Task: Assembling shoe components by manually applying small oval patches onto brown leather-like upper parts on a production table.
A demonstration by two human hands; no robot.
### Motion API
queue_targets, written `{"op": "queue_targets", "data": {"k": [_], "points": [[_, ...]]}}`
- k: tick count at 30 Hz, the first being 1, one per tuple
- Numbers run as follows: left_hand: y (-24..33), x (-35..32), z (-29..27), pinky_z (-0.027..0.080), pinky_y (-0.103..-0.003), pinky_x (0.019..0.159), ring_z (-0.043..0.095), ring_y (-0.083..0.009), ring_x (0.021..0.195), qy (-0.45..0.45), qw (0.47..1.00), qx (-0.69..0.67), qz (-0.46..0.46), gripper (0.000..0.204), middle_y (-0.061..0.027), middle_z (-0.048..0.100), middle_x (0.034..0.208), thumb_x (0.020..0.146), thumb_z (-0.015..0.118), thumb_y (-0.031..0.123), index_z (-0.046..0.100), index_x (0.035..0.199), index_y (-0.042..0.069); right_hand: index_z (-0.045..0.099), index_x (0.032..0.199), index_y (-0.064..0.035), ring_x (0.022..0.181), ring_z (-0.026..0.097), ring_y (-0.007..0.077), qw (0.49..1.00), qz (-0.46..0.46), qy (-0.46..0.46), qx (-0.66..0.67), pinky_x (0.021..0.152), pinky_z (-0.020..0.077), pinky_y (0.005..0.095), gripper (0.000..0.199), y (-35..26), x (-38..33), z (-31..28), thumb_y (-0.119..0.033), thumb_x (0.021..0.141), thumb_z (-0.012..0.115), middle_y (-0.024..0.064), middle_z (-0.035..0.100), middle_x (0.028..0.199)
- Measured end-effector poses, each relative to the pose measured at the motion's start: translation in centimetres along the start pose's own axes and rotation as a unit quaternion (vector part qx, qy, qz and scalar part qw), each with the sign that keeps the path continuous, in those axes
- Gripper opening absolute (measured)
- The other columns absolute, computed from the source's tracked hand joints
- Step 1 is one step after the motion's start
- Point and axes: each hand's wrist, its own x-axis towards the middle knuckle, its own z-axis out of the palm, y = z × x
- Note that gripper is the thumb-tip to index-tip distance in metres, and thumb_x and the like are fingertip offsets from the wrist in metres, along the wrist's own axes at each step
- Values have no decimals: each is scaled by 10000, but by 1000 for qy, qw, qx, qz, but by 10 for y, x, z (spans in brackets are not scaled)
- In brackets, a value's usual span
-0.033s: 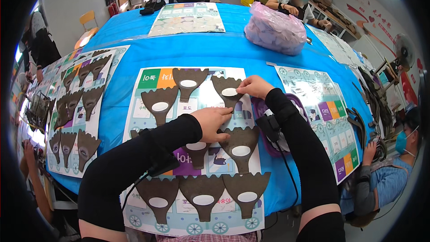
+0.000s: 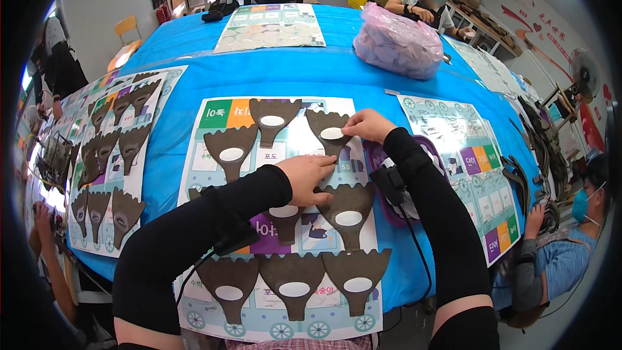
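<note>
A dark brown fan-shaped piece (image 2: pixel 319 119) with a scalloped edge lies at the far right of the printed sheet (image 2: pixel 194 149) before me. My right hand (image 2: pixel 370 126) pinches the right end of the white oval patch (image 2: pixel 332 133) on this piece. My left hand (image 2: pixel 310 180) lies palm down, its fingers stretched out and touching the narrow end of the same piece. Below it, partly covered by my hand and sleeve, are more brown pieces (image 2: pixel 350 202) with white ovals. A row of similar pieces (image 2: pixel 293 273) lies along the near edge.
Beside my right forearm stands a purple basket (image 2: pixel 383 210) of white items. Another sheet with brown pieces (image 2: pixel 131 145) lies left; a printed sheet (image 2: pixel 476 136) lies right. A pink plastic bag (image 2: pixel 398 45) sits farther back on the blue tablecloth (image 2: pixel 259 68). Several people work around the table.
</note>
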Motion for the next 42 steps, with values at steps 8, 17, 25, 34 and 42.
{"op": "queue_targets", "data": {"k": [8,17,25,34,42], "points": [[-3,3,-8,372,-375,1059,440,-345,1275,-3,1000,4,1,702,-214,363,1456,867,579,431,429,1334,-71,712,774,-13,605,532,106,999,38,5,-19,560,424,283,243,-10,-3,-6,-253,769,749,34,629,674],[-25,29,-26,380,-363,1056,452,-346,1264,18,999,11,-42,715,-214,370,1445,901,525,443,373,1364,-81,685,707,29,555,532,126,997,-17,39,-62,524,434,314,254,1,5,2,-217,729,743,51,610,627],[-18,40,-22,416,-382,990,500,-323,1218,31,996,83,1,616,-201,495,1341,906,510,394,396,1391,30,645,982,-1,789,640,285,948,-62,187,-249,778,520,328,412,-23,-7,-24,-291,710,756,218,572,1047],[-46,41,-37,403,-367,998,544,-314,1122,-17,992,7,-128,638,-192,606,1191,928,463,472,367,1428,87,437,1275,-34,727,401,117,776,-394,-62,489,602,405,240,518,-163,-237,-55,-447,963,461,30,398,917],[-56,-12,-48,385,-376,1035,498,-342,1219,162,977,-83,-108,569,-207,488,1347,950,467,322,319,1425,45,491,976,-48,728,420,206,677,-335,-194,627,703,519,341,272,-198,-364,-49,-299,944,592,137,438,898]]}}
